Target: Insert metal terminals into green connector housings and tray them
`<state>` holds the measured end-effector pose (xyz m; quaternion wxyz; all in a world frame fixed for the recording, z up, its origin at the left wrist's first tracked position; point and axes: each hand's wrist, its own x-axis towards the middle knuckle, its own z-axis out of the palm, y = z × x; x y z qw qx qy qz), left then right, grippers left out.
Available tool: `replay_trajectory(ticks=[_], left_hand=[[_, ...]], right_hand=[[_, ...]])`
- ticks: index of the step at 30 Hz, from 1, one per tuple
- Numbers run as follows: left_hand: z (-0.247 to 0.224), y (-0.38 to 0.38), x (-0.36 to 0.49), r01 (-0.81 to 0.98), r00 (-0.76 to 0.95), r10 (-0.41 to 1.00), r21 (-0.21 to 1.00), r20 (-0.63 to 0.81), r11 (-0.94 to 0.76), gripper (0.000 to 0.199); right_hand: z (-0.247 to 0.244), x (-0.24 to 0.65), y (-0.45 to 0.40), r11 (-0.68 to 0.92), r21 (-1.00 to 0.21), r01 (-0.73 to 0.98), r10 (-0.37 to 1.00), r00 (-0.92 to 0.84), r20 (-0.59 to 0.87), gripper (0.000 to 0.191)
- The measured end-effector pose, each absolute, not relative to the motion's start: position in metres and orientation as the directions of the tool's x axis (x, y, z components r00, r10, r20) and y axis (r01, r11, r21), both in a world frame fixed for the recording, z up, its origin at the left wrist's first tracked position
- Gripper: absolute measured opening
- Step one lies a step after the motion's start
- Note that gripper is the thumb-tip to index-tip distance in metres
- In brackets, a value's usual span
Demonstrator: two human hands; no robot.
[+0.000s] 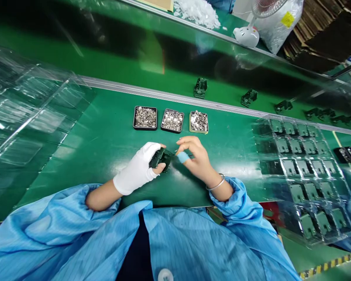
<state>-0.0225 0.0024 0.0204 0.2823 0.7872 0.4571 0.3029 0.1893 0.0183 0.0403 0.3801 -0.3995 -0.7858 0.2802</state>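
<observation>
My left hand [139,168], in a white glove with bare fingertips, is closed around a dark green plastic housing [163,158]. Just right of that housing is my right hand [194,158], its thumb in a light blue finger cot. Thumb and forefinger are pinched together at a tiny metal-looking part, too small to name. Beyond both hands stand three small square trays in a row: the left tray [145,129], the middle tray [171,130] and the right tray [199,132], all filled with small shiny metal pieces.
Several green housings, one of them a nearer housing [200,88], stand on the strip behind a metal rail [152,93]. At right a clear compartment tray [283,171] holds several green parts. Stacked clear trays [32,113] fill the left side. A small fan [247,36] stands at the back.
</observation>
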Motion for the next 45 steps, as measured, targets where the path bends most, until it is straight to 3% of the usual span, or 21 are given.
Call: replay_trajectory(ticks=[4,9,13,16,22,27,33,39,45], left_hand=[[0.025,-0.002,-0.018,0.574,0.39,0.88,0.676,0.27,-0.462,0.041],[0.025,-0.004,-0.015,0.615,0.384,0.89,0.651,0.246,-0.445,0.039],[0.025,-0.003,-0.015,0.654,0.414,0.855,0.552,0.312,-0.518,0.039],[0.026,-0.002,-0.016,0.699,0.448,0.854,0.492,0.265,-0.519,0.039],[0.027,-0.004,-0.02,0.59,0.434,0.878,0.672,0.203,-0.448,0.045],[0.028,-0.003,-0.02,0.555,0.434,0.884,0.723,0.171,-0.412,0.042],[0.028,-0.004,-0.018,0.523,0.427,0.857,0.695,0.287,-0.493,0.039],[0.03,-0.005,-0.013,0.551,0.386,0.897,0.727,0.214,-0.411,0.036],[0.022,-0.006,-0.013,0.635,0.392,0.867,0.592,0.307,-0.496,0.042]], right_hand=[[0.038,0.18,0.011,0.64,-0.669,0.378,0.737,-0.548,0.395,0.009],[0.036,0.178,0.01,0.617,-0.669,0.414,0.758,-0.541,0.364,0.011],[0.036,0.179,0.011,0.63,-0.666,0.4,0.749,-0.54,0.384,0.013],[0.035,0.178,0.011,0.604,-0.68,0.416,0.766,-0.539,0.351,0.01],[0.036,0.174,0.006,0.506,-0.773,0.384,0.821,-0.488,0.296,0.007],[0.034,0.174,0.007,0.505,-0.788,0.352,0.819,-0.484,0.308,0.007],[0.032,0.174,0.007,0.5,-0.803,0.324,0.821,-0.474,0.319,0.007],[0.032,0.174,0.007,0.448,-0.827,0.338,0.844,-0.465,0.267,0.007],[0.028,0.173,0.009,0.468,-0.822,0.325,0.842,-0.447,0.303,0.009]])
